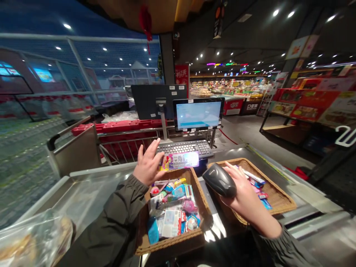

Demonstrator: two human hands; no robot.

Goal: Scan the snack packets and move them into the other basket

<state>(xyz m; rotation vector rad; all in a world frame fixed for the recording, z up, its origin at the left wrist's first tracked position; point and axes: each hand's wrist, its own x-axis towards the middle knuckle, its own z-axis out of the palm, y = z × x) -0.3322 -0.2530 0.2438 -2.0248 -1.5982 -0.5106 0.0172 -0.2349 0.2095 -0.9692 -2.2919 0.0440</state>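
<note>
My left hand (148, 163) holds a flat, colourful packet (180, 160) by its left end, above the far edge of the left wicker basket (204, 207). Several of its fingers point upward. Bright light falls on the packet's right end. In my right hand (244, 193) is a black barcode scanner (219, 180), its head turned toward the packet. Small toys and packets (172, 222) fill the left basket. Under and beyond my right hand lies a second wicker basket (283, 202) with fewer small packets; my hand hides part of it.
Behind the packet are a black keyboard (205, 148) and a lit screen (198, 115). A second monitor (150, 102) faces away. A clear plastic bag (33, 237) lies on the metal counter (91, 196) at left. Red baskets (122, 126) and a cart stand behind.
</note>
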